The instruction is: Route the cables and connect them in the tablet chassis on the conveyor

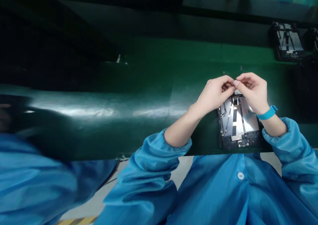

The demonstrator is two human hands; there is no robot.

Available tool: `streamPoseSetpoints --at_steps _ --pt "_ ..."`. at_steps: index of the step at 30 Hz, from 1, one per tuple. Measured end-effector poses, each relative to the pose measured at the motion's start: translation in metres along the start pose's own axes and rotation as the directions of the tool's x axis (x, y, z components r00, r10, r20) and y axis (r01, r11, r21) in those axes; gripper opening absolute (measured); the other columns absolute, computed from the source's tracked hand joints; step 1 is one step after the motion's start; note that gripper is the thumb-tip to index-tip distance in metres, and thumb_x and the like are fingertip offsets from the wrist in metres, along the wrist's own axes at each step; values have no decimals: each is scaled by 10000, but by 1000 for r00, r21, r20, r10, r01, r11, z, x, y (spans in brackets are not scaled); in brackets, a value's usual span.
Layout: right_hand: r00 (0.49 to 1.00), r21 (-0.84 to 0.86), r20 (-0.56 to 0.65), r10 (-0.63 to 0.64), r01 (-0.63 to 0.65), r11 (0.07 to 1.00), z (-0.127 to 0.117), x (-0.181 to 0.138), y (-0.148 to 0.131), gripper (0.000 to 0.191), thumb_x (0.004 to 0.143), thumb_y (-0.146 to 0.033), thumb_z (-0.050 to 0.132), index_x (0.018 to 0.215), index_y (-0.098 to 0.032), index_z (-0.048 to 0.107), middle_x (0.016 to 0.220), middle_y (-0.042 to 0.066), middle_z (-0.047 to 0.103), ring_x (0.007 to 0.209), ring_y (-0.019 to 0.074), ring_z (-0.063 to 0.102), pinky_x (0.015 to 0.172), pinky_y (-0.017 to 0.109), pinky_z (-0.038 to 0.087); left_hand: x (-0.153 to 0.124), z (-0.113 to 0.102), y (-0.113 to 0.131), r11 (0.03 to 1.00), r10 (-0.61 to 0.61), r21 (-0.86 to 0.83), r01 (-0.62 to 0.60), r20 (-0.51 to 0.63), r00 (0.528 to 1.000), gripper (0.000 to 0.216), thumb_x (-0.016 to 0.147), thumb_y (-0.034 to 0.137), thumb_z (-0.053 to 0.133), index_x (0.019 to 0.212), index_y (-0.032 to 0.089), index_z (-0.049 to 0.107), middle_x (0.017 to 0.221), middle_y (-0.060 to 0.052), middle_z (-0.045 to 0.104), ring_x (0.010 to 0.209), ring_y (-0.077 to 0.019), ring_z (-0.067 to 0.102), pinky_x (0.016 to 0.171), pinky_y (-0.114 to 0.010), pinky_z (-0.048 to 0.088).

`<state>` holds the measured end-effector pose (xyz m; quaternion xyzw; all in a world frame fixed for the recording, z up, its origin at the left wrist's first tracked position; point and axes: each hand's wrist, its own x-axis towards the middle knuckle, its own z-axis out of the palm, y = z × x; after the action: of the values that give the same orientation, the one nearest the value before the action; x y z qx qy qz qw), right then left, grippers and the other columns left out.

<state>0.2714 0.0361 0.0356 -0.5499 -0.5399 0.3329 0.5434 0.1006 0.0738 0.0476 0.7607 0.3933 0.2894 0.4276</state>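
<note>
An opened tablet-like device (pixel 238 124) lies on the green belt (pixel 139 86) just in front of me, its silver inner plate, black ribbon cables and bottom circuit strip showing. My left hand (pixel 215 92) and my right hand (pixel 252 89) meet above its far edge. Both are curled, with thumbs and fingertips pinched together where they touch. Whatever sits between the fingertips is too small to make out. A blue band (pixel 267 113) circles my right wrist. Blue sleeves cover both forearms.
A second opened device (pixel 288 41) rests far right on the belt, beside a dark object at the frame edge. Another person's blue sleeve (pixel 37 178) fills the lower left. Pale floor with a yellow stripe shows below the belt's near edge.
</note>
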Motion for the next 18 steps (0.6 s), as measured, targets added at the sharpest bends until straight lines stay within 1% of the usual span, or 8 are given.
streamPoseSetpoints --at_steps 1,4,6,7,9,12,14,18 --pt "1000 21 -7 6 -6 1000 1 0 0 202 844 -362 775 987 -243 694 919 17 751 854 196 746 841 379 648 1 1 1 1000 6 -9 -6 -16 1000 231 950 299 605 1026 152 767 907 -53 778 812 -170 684 749 -271 499" --pt "999 65 -30 42 -40 997 3 3 1 336 846 -370 779 1148 -261 680 914 10 748 859 200 749 861 394 649 2 0 1 1000 13 16 -12 -56 998 261 950 317 612 1054 160 793 927 -59 784 769 -164 656 728 -279 492" --pt "997 69 -32 63 -61 996 3 6 4 368 856 -385 771 1190 -271 668 938 14 745 893 205 748 886 406 646 2 -2 0 999 7 34 -5 -80 997 272 941 332 630 1067 169 808 947 -59 789 756 -162 644 728 -281 494" --pt "997 69 -28 69 -67 995 3 7 6 365 860 -388 765 1192 -274 666 948 16 742 913 206 746 897 410 644 1 -2 -1 999 2 38 2 -92 996 277 938 339 639 1075 173 813 927 -54 786 740 -159 636 724 -280 494" --pt "997 80 -11 71 -70 994 3 8 9 333 854 -381 758 1156 -272 672 941 15 733 929 203 743 906 407 643 0 -3 -1 999 -10 44 15 -114 993 284 936 341 650 1097 179 819 841 -34 765 698 -151 617 711 -275 488" --pt "996 131 14 90 -91 987 6 6 11 224 818 -370 770 986 -249 684 902 12 728 871 187 745 870 387 652 -3 -4 1 993 -1 113 18 -149 989 271 943 313 651 1104 189 830 757 -16 734 671 -149 608 711 -277 485" --pt "991 155 33 133 -136 979 9 4 10 217 794 -391 797 897 -238 681 874 9 736 821 180 749 831 377 659 -5 -6 2 979 27 204 5 -155 988 256 949 296 649 1089 204 841 788 -24 751 712 -161 636 735 -282 496" --pt "970 189 110 218 -235 953 15 -1 7 337 724 -479 884 864 -227 710 786 0 746 763 185 760 775 370 667 -14 -13 -5 927 102 372 -38 -154 983 258 982 327 627 1056 231 855 974 -59 801 879 -196 704 799 -292 525"
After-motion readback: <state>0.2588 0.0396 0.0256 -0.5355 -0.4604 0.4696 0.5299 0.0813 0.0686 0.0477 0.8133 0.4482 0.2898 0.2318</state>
